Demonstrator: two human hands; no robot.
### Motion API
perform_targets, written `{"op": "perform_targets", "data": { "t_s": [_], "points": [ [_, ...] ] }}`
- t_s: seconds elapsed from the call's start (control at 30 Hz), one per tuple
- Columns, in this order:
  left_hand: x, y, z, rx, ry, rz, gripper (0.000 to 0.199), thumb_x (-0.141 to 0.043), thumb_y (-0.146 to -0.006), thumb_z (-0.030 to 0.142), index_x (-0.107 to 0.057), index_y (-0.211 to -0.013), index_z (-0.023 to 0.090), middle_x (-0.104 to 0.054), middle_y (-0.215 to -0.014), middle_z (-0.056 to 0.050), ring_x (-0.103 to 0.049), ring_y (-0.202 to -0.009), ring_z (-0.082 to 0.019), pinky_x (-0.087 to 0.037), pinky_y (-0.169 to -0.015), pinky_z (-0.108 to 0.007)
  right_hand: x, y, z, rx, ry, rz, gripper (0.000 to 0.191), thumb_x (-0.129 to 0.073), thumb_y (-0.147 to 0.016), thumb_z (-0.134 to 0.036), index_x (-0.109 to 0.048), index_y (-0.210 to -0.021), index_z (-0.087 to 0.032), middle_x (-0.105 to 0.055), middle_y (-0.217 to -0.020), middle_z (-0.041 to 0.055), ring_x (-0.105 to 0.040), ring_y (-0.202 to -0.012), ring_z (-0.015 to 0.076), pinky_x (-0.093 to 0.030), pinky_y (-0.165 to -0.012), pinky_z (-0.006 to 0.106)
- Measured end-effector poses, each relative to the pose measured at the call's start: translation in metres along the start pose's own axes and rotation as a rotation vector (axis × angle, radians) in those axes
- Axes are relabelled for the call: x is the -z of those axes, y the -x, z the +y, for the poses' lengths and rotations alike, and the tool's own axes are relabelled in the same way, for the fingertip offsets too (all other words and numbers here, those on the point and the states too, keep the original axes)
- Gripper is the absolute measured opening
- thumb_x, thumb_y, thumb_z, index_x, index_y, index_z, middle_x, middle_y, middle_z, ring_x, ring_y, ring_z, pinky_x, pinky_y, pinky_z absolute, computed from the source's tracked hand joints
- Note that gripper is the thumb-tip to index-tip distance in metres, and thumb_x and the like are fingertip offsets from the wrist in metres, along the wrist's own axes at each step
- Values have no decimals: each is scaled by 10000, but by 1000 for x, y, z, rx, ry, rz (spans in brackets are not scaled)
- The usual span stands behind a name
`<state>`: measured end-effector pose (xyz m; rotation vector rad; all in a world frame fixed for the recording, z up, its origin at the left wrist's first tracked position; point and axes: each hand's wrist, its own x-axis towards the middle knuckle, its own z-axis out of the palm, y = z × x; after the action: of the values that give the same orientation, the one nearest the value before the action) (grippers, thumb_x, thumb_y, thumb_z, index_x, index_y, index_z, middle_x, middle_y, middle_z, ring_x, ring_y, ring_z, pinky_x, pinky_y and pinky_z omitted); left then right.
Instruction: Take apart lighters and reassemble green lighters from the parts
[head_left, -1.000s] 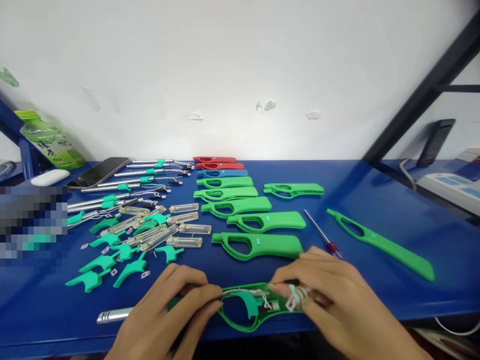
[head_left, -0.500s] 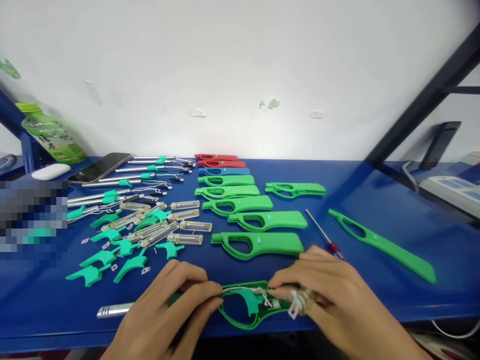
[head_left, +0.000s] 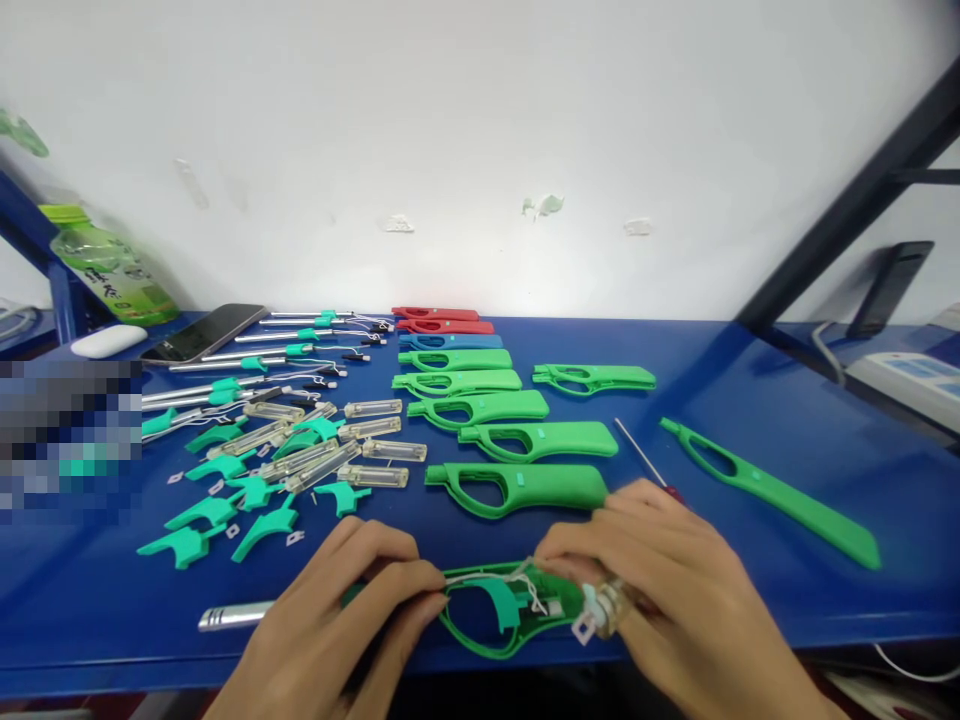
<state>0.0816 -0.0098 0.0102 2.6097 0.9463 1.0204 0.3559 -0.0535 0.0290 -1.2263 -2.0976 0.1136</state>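
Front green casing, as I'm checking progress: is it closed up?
No, the front green casing is open, with a curved teal piece and white wires showing in it.

A blue table (head_left: 772, 395) bears green casings (head_left: 559, 489), teal triggers (head_left: 187, 547), clear tanks (head_left: 384, 477), a screwdriver (head_left: 643, 456).

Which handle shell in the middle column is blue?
The third shell from the wall, between the nearer red shell and a green shell; all others there are red or green.
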Motion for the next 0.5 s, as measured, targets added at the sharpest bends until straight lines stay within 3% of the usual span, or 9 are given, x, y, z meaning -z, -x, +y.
{"op": "perform_targets", "data": {
  "t_s": [0.13, 0.3, 0.5],
  "points": [
    [0, 1, -1, -12, -9, 2, 182, -570, -1062, 154, -672, -1119, 293, -702, -1005, 20, -690, -867, -111, -551, -834, -208, 2, 0, 0, 8, 64, 68, 218, -581, -1022, -86, -733, -995, -240, -769, -779, -44, -597, -590, 129, -409, -649, 319],
    [0, 1, -1, -18, -19, -16, 170, -564, -1066, 156, -664, -1135, 275, -686, -1020, 25, -684, -886, -92, -537, -854, -182, 3, 6, 5, -20, -16, -119, 137, -645, -1056, -171, -728, -1102, -270, -823, -899, -48, -677, -652, 128, -447, -695, 325],
    [1, 1, 1, -14, -52, -12, 157, -553, -1079, 174, -652, -1130, 283, -684, -1023, 36, -681, -892, -77, -533, -883, -170, -3, 8, 4, -56, -51, -75, 189, -566, -1090, -152, -712, -1032, -256, -809, -870, -42, -630, -647, 134, -410, -695, 353]
  ]
}}
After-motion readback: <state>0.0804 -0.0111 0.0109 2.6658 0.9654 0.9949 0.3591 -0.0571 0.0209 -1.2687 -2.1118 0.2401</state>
